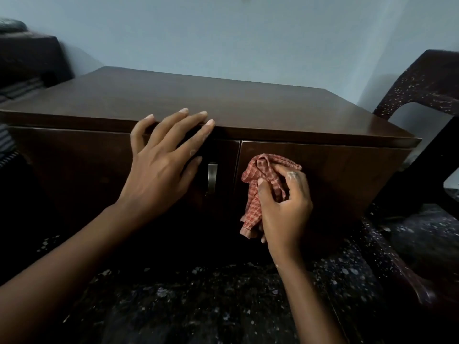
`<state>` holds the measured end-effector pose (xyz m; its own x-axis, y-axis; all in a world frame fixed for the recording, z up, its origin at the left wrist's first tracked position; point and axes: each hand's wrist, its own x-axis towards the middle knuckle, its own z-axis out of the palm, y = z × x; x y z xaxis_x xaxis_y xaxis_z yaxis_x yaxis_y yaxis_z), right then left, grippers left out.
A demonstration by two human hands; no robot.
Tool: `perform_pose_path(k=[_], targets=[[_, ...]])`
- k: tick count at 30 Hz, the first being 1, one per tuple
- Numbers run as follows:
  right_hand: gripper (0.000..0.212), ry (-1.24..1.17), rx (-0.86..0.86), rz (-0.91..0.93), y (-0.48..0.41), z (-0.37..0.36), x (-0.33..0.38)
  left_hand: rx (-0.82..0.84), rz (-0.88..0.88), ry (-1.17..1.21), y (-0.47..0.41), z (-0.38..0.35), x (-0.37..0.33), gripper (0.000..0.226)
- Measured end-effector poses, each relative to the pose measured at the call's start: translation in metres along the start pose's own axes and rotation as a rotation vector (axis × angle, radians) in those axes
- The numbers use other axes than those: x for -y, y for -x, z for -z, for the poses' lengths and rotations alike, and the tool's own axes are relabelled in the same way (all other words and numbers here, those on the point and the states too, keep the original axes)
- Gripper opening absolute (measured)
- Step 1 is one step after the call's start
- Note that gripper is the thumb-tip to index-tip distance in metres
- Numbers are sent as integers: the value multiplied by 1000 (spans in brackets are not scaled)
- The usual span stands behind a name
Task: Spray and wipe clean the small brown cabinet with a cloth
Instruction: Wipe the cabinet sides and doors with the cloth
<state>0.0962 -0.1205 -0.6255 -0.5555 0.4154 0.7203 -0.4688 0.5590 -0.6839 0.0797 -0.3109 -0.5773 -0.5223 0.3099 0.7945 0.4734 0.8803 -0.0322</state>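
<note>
1. Dead ahead on the speckled floor, the brown cabinet, long side running left to right, two doors facing this way; dark chair just beside its right end.
2. Behind the cloth, the right door, most of its face stretching rightward from the grip; right hand plainly nearer for wiping it.
3. Flat and spread, the left hand, fingertips over the top's front edge, holding nothing.
4. Curled right hand, thumb and fingers pinching the bunched cloth against the door's upper left corner, tail hanging below.
5. Metal handle upright between both hands, untouched.
</note>
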Motion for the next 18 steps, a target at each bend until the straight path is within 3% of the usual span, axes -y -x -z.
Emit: perform_pose_path(k=[5,8,10,13,15,18], targets=[[30,-232,149,-517,28,8,-17,-27,40,51,-4,0,-3,48],[24,-358,179,-619,16,15,-11,-27,53,105,-5,0,-2,49],[37,-529,166,-604,0,19,1,-12,67,142,-6,2,-1,50],[40,-762,160,-588,-14,15,17,32,66,161,-6,5,1,53],[37,-555,71,-447,-6,4,20,57,58,162,-7,6,1,55],[37,-13,-3,-26,27,-19,18,80,58,162,-7,10,3,58]])
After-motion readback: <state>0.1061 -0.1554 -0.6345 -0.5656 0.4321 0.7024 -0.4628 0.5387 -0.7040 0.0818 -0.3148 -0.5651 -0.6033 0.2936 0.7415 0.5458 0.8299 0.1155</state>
